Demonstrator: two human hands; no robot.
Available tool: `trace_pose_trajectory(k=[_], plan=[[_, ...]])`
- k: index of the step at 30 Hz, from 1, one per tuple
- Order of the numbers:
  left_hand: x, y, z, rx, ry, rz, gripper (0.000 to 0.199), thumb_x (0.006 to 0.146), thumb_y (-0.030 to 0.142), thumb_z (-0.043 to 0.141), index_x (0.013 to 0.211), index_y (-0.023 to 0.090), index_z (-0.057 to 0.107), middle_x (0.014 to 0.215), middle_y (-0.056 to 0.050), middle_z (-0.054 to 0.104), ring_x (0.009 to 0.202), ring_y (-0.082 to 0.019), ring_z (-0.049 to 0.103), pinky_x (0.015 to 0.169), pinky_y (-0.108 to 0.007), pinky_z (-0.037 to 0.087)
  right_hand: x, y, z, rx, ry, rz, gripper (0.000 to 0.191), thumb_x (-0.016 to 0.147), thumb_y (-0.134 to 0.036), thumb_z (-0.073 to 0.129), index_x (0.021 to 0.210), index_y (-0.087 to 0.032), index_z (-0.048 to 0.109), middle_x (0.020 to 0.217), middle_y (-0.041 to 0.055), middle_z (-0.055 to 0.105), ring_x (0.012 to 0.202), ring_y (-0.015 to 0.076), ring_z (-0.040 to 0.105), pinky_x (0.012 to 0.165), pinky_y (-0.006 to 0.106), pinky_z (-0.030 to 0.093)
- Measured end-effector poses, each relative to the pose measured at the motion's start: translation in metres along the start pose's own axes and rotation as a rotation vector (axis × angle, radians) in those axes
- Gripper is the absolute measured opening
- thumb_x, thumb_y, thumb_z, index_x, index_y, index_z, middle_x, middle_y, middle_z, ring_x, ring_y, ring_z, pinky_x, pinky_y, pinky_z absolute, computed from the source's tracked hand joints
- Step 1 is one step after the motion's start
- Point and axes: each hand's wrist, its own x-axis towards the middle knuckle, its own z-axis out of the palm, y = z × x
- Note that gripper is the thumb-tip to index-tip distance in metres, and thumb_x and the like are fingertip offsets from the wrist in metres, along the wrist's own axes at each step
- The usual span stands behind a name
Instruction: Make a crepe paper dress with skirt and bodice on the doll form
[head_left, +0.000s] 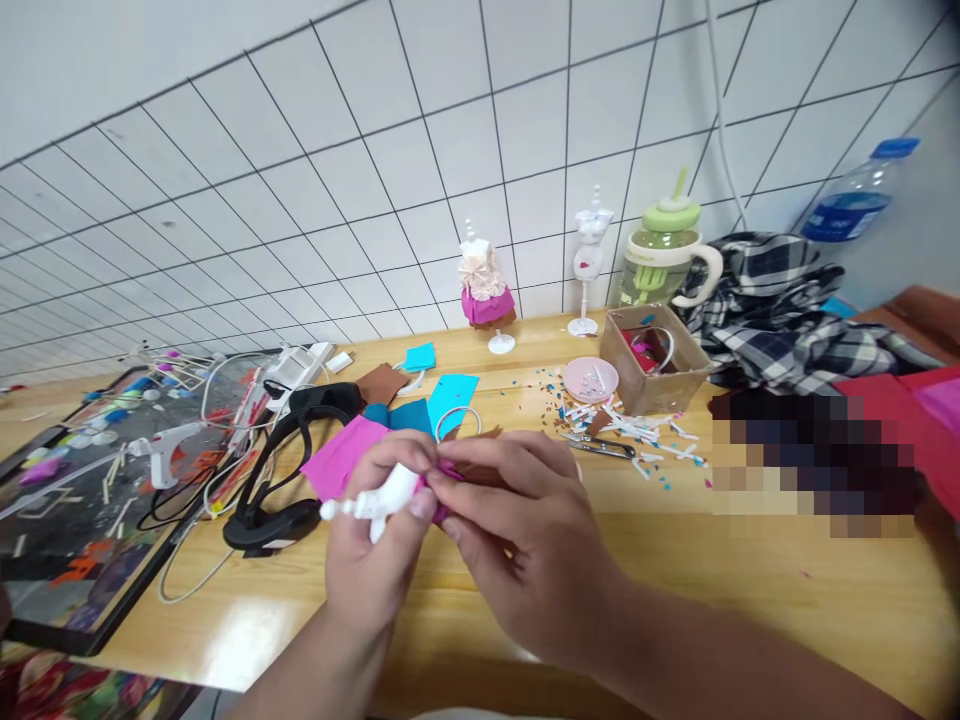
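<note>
A small white mannequin (386, 500) lies tilted in my left hand (379, 560), its knobbed neck pointing left. My left fingers and thumb are wrapped round its body. Magenta material (444, 485) shows at its lower part, between the two hands. My right hand (536, 540) pinches this material with thumb and fingertips, close against the left fingertips. Part of a brown piece shows behind the right fingers. Just beyond the hands are a white ring (459, 412), a pink sheet (341, 458) and a blue sheet (452, 398).
Two mannequins, one dressed (484, 280) and one white (589, 255), stand by the tiled wall. To their right are a cardboard box (652, 385), a green-lidded cup (664, 250), scissors (600, 447) and paper scraps. A black headset (262, 510) and glue gun (165, 450) lie left.
</note>
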Motion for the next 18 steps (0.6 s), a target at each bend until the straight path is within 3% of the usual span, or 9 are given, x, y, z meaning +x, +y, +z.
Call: trace_pose_trajectory(k=[6, 13, 15, 18], plan=[[0.011, 0.006, -0.011, -0.065, 0.114, 0.091, 0.014, 0.080, 0.023, 0.065, 0.092, 0.020, 0.060, 0.088, -0.003, 0.049, 0.086, -0.016, 0.047, 0.076, -0.025, 0.044, 0.003, -0.007, -0.013, -0.034, 0.020, -0.034, 0.028, 0.088, -0.020, 0.056, 0.111, -0.030, 0.068, 0.129, -0.0014, 0.061, 0.115, 0.0194, 0.054, 0.102, 0.040, 0.039], [0.007, 0.010, -0.009, -0.007, 0.082, 0.072, 0.011, 0.080, 0.025, 0.065, 0.089, 0.021, 0.059, 0.086, -0.003, 0.048, 0.084, -0.016, 0.046, 0.072, -0.025, 0.043, -0.001, -0.007, -0.007, -0.268, -0.107, -0.143, 0.035, 0.092, -0.038, 0.052, 0.124, -0.028, 0.061, 0.151, 0.0004, 0.041, 0.136, 0.0270, 0.037, 0.116, 0.054, 0.015], [0.006, 0.009, -0.008, 0.007, 0.074, 0.037, 0.011, 0.081, 0.027, 0.064, 0.090, 0.022, 0.059, 0.086, -0.003, 0.048, 0.082, -0.016, 0.046, 0.069, -0.025, 0.043, 0.000, -0.006, -0.007, -0.246, -0.128, -0.137, 0.033, 0.092, -0.038, 0.052, 0.122, -0.028, 0.062, 0.150, 0.0005, 0.043, 0.135, 0.0273, 0.038, 0.117, 0.054, 0.015], [0.009, 0.008, -0.011, 0.076, 0.029, -0.006, 0.022, 0.082, 0.038, 0.065, 0.097, 0.024, 0.059, 0.093, -0.005, 0.050, 0.090, -0.019, 0.051, 0.074, -0.028, 0.046, 0.004, -0.003, -0.012, -0.156, -0.076, -0.069, 0.026, 0.090, -0.036, 0.056, 0.113, -0.029, 0.066, 0.141, 0.0008, 0.052, 0.128, 0.0260, 0.046, 0.113, 0.049, 0.026]])
